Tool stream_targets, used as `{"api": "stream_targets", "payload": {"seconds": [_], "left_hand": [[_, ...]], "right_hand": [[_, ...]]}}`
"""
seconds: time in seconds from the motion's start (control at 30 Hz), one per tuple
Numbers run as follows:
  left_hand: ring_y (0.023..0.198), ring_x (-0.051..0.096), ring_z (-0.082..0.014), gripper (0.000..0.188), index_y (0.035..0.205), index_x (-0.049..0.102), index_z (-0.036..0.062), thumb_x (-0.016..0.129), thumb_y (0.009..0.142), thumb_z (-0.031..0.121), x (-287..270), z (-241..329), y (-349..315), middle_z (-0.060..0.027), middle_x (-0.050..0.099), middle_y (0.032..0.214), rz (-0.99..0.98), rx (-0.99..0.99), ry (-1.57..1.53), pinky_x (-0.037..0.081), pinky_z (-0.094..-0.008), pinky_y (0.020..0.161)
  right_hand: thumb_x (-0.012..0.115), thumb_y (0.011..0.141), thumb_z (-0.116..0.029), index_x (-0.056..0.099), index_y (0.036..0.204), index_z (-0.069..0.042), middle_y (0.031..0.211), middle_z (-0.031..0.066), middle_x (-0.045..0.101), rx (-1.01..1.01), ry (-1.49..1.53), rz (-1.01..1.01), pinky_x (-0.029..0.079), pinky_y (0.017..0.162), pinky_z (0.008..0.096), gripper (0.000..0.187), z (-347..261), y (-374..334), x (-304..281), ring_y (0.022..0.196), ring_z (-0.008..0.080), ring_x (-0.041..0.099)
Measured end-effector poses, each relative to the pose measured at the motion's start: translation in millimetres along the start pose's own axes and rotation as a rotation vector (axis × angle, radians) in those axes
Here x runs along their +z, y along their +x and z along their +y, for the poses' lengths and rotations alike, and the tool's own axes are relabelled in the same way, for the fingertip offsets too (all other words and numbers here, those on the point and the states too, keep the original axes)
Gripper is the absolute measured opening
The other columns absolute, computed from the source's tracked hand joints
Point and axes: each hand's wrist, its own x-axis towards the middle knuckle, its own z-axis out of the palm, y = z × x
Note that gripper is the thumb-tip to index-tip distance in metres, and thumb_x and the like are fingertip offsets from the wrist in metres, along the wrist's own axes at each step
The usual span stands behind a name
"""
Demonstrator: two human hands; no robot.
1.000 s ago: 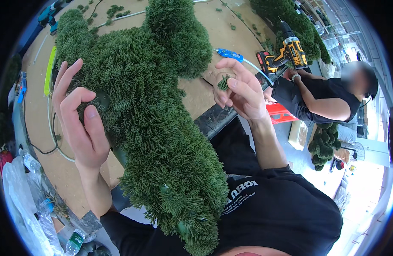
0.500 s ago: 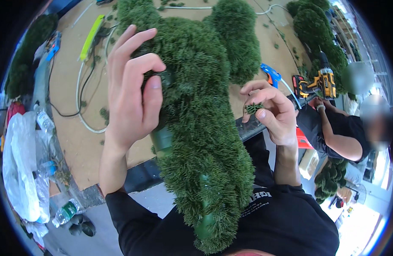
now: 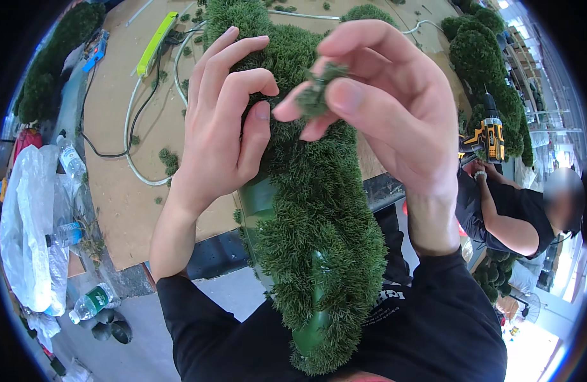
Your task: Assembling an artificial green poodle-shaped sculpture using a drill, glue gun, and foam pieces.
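A long form covered in artificial green foliage stretches from the table toward my chest, with smooth green patches showing through in places. Along its upper left side lies my left hand, fingers curled against the greenery and thumb close to the index finger; the fingertips are partly sunk in the foliage. My right hand is raised over the form and pinches a small green foliage sprig between thumb and fingers. The sprig is slightly blurred and close to the left fingertips.
A brown table carries a lime-green tool, cables and loose sprigs. A blue glue gun lies far left. Plastic bags and a bottle are at left. To the right are a yellow-black drill and a seated person.
My right hand has come up and left with the sprig, from beside the form to over it. My left hand stays against the form. The view has shifted slightly.
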Motion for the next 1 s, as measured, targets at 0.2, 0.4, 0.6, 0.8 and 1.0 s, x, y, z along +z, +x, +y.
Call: {"api": "stream_targets", "payload": {"seconds": [0.2, 0.4, 0.6, 0.8, 1.0], "left_hand": [[0.136, 0.047, -0.0492, 0.021, 0.107, 0.061, 0.0053, 0.06, 0.086, 0.003, -2, 2, 0, -0.0219, 0.057, 0.137, 0.02, -0.034, -0.02, 0.038, -0.055, 0.112], [0.141, 0.044, -0.049, 0.019, 0.111, 0.058, 0.0021, 0.052, 0.093, 0.001, -4, 1, 1, -0.0257, 0.056, 0.142, -0.023, 0.006, -0.02, 0.033, -0.0545, 0.116], [0.141, 0.044, -0.0482, 0.018, 0.111, 0.058, 0.0027, 0.052, 0.094, 0.001, -3, 0, 2, -0.0257, 0.056, 0.143, -0.024, -0.001, -0.015, 0.034, -0.0535, 0.116], [0.136, 0.042, -0.0559, 0.016, 0.113, 0.056, 0.0066, 0.056, 0.098, 0.012, -7, -2, -3, -0.0288, 0.051, 0.137, -0.084, -0.08, -0.008, 0.036, -0.0611, 0.11], [0.135, 0.044, -0.055, 0.016, 0.113, 0.058, 0.0067, 0.055, 0.099, 0.013, -8, 0, 1, -0.0285, 0.052, 0.137, -0.022, -0.053, -0.075, 0.036, -0.0607, 0.111]], "right_hand": [[0.063, 0.095, -0.002, 0.061, 0.121, 0.008, 0.101, 0.0155, 0.069, 0.15, -0.074, -0.066, 0.062, 0.071, 0.0326, 0.029, 5, 13, -11, 0.085, 0.0252, 0.076], [0.067, 0.095, -0.002, 0.066, 0.12, 0.008, 0.098, 0.0104, 0.071, 0.267, -0.302, -0.039, 0.061, 0.073, 0.0287, 0.027, 3, 11, -12, 0.083, 0.0196, 0.075], [0.07, 0.094, 0.0, 0.067, 0.12, 0.006, 0.095, 0.0064, 0.07, 0.319, -0.448, -0.017, 0.059, 0.074, 0.0253, 0.027, 0, 11, -6, 0.082, 0.0145, 0.073], [0.072, 0.093, 0.0, 0.065, 0.117, 0.005, 0.095, 0.0061, 0.07, 0.315, -0.538, -0.015, 0.059, 0.073, 0.0248, 0.025, -2, 14, -3, 0.081, 0.0139, 0.073], [0.072, 0.093, -0.001, 0.062, 0.115, 0.004, 0.096, 0.0064, 0.069, 0.318, -0.553, -0.041, 0.058, 0.071, 0.0246, 0.025, -7, 17, -5, 0.08, 0.0142, 0.073]]}}
